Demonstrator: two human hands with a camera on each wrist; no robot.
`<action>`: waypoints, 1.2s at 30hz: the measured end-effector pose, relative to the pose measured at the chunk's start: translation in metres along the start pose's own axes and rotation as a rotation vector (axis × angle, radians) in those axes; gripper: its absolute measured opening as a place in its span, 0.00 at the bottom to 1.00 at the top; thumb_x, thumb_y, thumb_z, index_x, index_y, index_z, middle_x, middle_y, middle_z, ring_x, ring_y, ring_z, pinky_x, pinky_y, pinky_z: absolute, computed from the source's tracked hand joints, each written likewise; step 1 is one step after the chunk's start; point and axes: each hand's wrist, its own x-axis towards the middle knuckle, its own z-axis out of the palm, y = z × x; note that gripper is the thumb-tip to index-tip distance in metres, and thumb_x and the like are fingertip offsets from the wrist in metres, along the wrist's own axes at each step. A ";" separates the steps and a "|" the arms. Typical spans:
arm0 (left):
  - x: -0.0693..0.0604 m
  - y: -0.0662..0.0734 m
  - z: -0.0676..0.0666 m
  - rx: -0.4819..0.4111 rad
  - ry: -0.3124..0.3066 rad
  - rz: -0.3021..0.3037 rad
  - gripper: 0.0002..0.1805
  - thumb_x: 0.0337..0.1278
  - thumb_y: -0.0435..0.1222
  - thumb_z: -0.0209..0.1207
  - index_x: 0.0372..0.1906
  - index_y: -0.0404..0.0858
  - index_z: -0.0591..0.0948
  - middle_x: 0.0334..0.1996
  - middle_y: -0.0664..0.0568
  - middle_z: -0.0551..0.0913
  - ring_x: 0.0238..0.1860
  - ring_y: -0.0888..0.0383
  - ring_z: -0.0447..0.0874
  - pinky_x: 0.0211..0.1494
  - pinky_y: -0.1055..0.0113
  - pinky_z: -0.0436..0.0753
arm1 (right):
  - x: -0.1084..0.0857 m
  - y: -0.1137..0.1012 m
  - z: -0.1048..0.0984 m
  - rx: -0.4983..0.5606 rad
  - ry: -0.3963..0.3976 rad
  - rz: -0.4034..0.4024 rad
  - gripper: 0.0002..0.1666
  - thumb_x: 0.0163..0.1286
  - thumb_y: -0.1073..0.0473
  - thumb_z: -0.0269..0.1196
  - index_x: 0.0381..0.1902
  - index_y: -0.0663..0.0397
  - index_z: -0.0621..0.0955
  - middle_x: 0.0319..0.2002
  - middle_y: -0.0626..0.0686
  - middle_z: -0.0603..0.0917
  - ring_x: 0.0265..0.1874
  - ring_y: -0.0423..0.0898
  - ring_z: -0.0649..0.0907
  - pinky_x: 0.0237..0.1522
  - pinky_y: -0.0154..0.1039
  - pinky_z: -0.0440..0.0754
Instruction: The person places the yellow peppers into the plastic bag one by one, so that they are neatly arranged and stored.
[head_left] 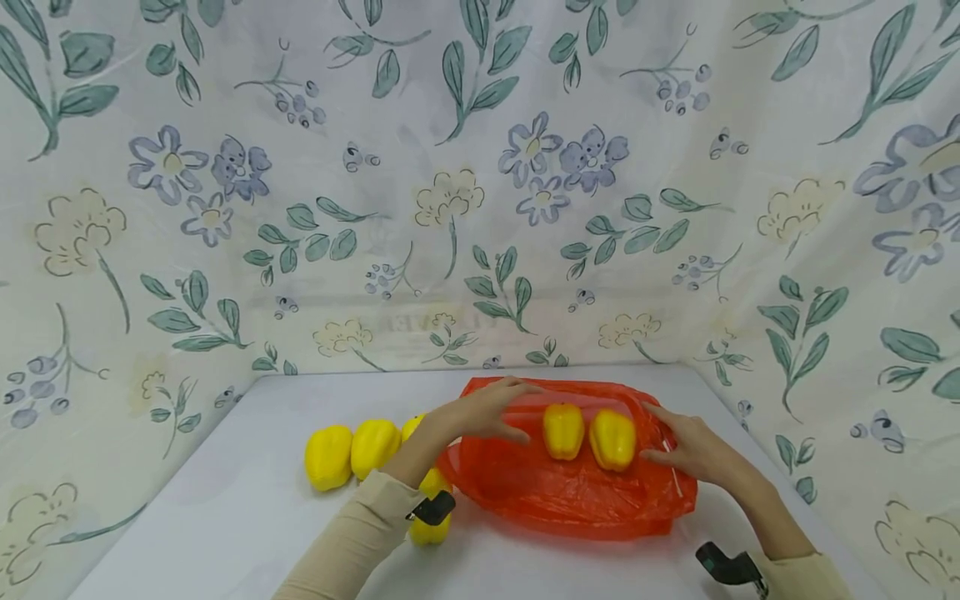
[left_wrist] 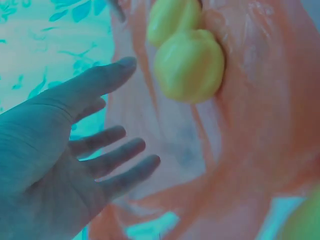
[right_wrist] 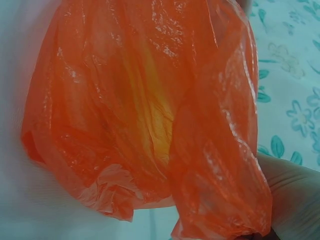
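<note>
A red plastic bag (head_left: 525,492) lies spread on the table, with two yellow bell peppers (head_left: 563,432) (head_left: 612,439) at its right part. Above the bag's left side is my left hand (head_left: 480,412), its fingers extended and apart from the peppers. The left wrist view shows that hand (left_wrist: 85,135) with nothing in its palm. At the bag's right edge, my right hand (head_left: 693,450) touches the film, thumb and fingers spread beside the nearer pepper. In the right wrist view the bag (right_wrist: 110,110) covers most of that hand, and a yellow shape shows through.
More yellow bell peppers (head_left: 328,457) (head_left: 375,447) sit in a group left of the bag, some partly behind my left forearm. The white table (head_left: 247,467) meets a floral cloth (head_left: 450,250) at the back and sides.
</note>
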 end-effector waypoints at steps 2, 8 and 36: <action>-0.010 -0.003 -0.003 -0.046 0.043 0.020 0.40 0.55 0.46 0.68 0.73 0.53 0.64 0.69 0.53 0.68 0.67 0.53 0.69 0.67 0.54 0.77 | 0.000 0.001 0.001 0.011 -0.004 0.003 0.48 0.61 0.53 0.71 0.73 0.62 0.62 0.54 0.65 0.81 0.34 0.42 0.84 0.34 0.35 0.88; -0.039 -0.011 -0.012 -0.182 0.172 0.081 0.38 0.55 0.42 0.69 0.71 0.49 0.68 0.62 0.55 0.76 0.60 0.56 0.78 0.60 0.57 0.82 | -0.002 0.001 0.002 0.016 -0.006 -0.002 0.48 0.61 0.53 0.71 0.72 0.64 0.62 0.53 0.66 0.81 0.33 0.41 0.84 0.34 0.35 0.88; -0.142 -0.068 -0.002 -0.144 0.311 -0.026 0.26 0.64 0.39 0.61 0.67 0.46 0.72 0.60 0.50 0.79 0.57 0.50 0.81 0.57 0.54 0.83 | 0.000 -0.001 -0.003 -0.008 -0.005 -0.017 0.48 0.61 0.51 0.70 0.72 0.64 0.63 0.52 0.65 0.82 0.32 0.40 0.84 0.34 0.35 0.88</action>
